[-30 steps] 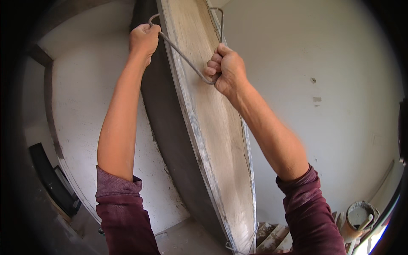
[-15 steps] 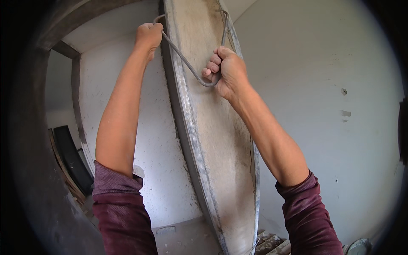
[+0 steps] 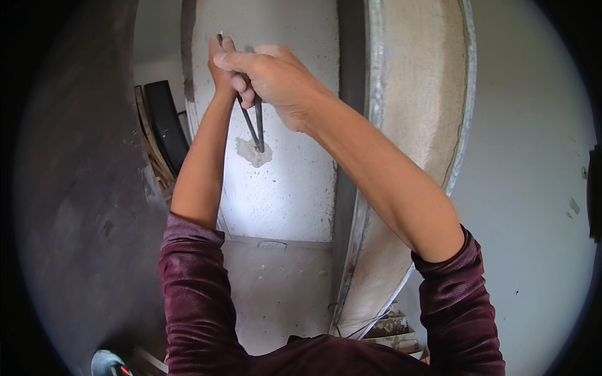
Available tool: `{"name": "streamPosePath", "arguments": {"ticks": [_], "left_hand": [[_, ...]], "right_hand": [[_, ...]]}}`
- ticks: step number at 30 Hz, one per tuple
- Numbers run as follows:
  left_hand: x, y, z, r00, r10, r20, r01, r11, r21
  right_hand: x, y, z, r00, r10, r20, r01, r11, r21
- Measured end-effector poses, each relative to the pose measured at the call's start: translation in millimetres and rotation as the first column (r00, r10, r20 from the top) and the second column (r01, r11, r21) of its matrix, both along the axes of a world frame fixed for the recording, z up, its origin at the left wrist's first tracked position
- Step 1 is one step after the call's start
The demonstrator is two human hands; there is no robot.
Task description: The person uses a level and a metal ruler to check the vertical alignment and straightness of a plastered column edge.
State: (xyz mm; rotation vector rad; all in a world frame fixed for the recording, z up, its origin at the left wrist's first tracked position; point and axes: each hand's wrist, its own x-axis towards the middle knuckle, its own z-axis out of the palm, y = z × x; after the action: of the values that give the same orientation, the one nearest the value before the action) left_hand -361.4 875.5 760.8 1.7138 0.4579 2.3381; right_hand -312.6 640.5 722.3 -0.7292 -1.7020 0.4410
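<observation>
A grey bent metal rod (image 3: pixel 259 128) hangs in front of me at upper left, its V-shaped bend pointing down. My left hand (image 3: pixel 219 72) is closed round the rod, partly hidden behind my right hand. My right hand (image 3: pixel 276 78) grips the rod too, its fingers curled and its thumb reaching toward my left hand. Both hands cover the rod's upper part. To their right stands a tall beige wall face (image 3: pixel 420 81) with metal strips along its edges; neither hand touches it.
Behind the hands is a pale wall (image 3: pixel 295 188) with a rough grey patch. Dark boards (image 3: pixel 164 113) lean at the left. Wooden pieces (image 3: pixel 395 329) lie at the foot of the beige face. A grey wall (image 3: pixel 527 207) stands at the right.
Both hands have moved left with the rod, away from the beige face it crossed before. My right hand has come up against my left. The view has turned left and down.
</observation>
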Motion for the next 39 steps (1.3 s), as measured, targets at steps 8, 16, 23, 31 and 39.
{"name": "streamPosePath", "arguments": {"ticks": [8,16,23,31,39], "left_hand": [[-64,29,-16,0.954,0.282,0.102,-0.207,0.866,-0.455],[-96,19,-23,0.871,0.432,0.234,-0.29,0.836,-0.465],[-126,12,-9,0.845,0.453,0.283,-0.264,0.815,-0.516],[-148,-1,-20,0.831,0.452,0.324,-0.216,0.8,-0.56],[-177,-7,-8,0.811,0.434,0.392,-0.049,0.719,-0.693]], "right_hand": [[-39,57,-55,0.995,0.02,-0.099,-0.033,0.991,-0.132],[-69,57,-67,0.983,-0.135,0.123,0.135,0.991,0.013],[-94,33,-65,0.965,-0.173,0.195,0.129,0.967,0.22],[-114,30,-77,0.917,-0.255,0.306,0.125,0.913,0.388],[-129,13,-79,0.729,-0.511,0.456,0.077,0.722,0.687]]}}
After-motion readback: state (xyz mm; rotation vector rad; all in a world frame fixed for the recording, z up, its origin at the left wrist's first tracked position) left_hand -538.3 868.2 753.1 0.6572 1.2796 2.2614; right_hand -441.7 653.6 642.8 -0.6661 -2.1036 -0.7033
